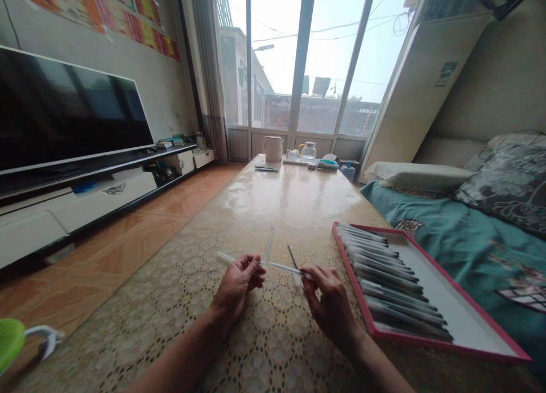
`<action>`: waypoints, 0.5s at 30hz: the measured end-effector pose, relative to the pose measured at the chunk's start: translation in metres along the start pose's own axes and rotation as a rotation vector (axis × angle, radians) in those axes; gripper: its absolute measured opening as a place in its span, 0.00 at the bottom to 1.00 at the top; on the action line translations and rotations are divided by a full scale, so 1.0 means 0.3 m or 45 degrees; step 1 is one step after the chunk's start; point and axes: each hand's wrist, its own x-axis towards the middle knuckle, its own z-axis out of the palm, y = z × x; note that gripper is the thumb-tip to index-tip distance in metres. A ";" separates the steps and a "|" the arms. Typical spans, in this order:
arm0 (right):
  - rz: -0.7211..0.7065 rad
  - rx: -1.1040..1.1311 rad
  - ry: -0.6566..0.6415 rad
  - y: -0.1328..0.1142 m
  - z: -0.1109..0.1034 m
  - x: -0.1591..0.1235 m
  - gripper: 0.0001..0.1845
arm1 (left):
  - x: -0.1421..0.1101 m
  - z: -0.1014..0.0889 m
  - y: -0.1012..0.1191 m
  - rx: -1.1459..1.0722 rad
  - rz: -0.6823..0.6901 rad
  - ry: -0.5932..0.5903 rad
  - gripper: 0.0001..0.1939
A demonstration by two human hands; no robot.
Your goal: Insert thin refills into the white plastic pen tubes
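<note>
My left hand (239,285) is closed, thumb against fingers, on a translucent pen barrel (226,257) whose end sticks out to the left. Between thumb and fingertips of my right hand (328,296) is a thin, pale pen refill (285,267), its tip pointing at my left hand. Just past my left fingertips lies another clear tube (269,244), slanting away from me. A dark, thin stick (292,255) lies behind the refill. Beside my right fingers is a small clear piece (297,280), perhaps a cap. Fingers partly hide the held ends.
To the right, a red-rimmed tray (463,279) holds a row of several dark-tipped pens (384,262). A beige jug (273,149), a glass pot (309,151) and a tissue pack (327,164) stand at the table's far end. A green object (11,339) is at lower left.
</note>
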 end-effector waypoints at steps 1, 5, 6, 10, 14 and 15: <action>-0.003 0.002 -0.003 -0.001 0.001 0.000 0.09 | -0.001 0.001 0.001 0.001 0.000 0.001 0.17; -0.010 -0.001 -0.010 -0.005 0.012 -0.003 0.09 | -0.005 0.005 0.002 0.031 -0.003 -0.016 0.17; -0.013 -0.003 -0.013 -0.006 0.016 -0.004 0.09 | -0.006 0.006 0.000 0.043 -0.001 -0.034 0.17; -0.056 -0.014 -0.058 0.007 0.029 -0.007 0.10 | -0.010 0.007 -0.006 0.080 0.000 -0.117 0.16; -0.118 -0.133 -0.200 0.027 0.024 -0.007 0.07 | -0.014 0.010 -0.004 0.207 -0.001 -0.192 0.17; -0.123 -0.180 -0.230 0.029 0.020 -0.007 0.07 | -0.016 0.011 -0.003 0.253 0.002 -0.216 0.17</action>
